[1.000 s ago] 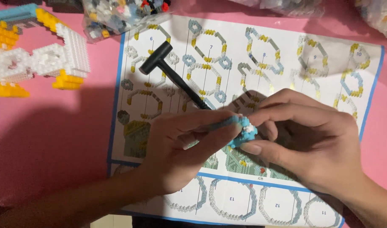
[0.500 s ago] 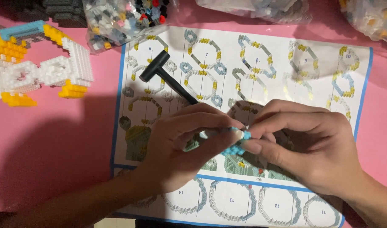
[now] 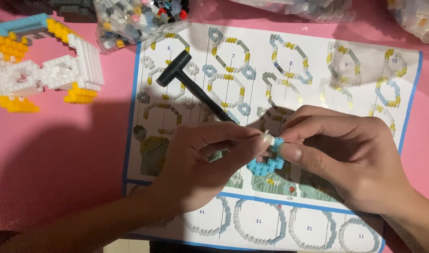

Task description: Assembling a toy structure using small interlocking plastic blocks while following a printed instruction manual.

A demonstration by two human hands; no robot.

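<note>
While a blue brick ring is pinched between both hands above the instruction sheet, the left hand is closed on its upper edge with thumb and forefinger, and the right hand is clamped on its right side. A black hammer is laid on the sheet just beyond the left hand. A white and yellow brick model is set well apart on the pink table, with bags of bricks along the far edge.

Two hands, one hammer, one instruction sheet, three brick bags.
</note>
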